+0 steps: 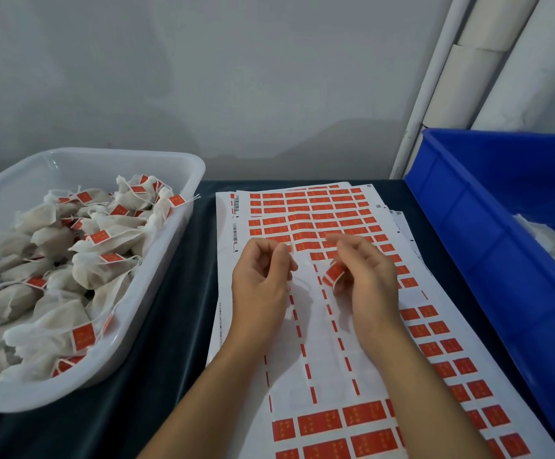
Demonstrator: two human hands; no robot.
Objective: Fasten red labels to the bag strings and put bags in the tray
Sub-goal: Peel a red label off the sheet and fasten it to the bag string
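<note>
Your left hand (261, 279) has its fingers curled, and thumb and forefinger pinch a thin white string (302, 282) that loops down beside the palm. Your right hand (365, 276) is half curled and holds a red label (333, 272) between thumb and fingertips. The two hands are near each other but apart, both above the label sheets (319, 223) on the bench (176, 319). The bag on this string is hidden; I cannot tell where it lies. The white tray (156, 293) stands on your left, full of labelled bags (103, 270), its rim just beside the sheets. The blue crate (488, 233) stands on your right, its wall close to the sheets' edge. Between tray and sheets, a narrow dark strip of bench stays open.
</note>
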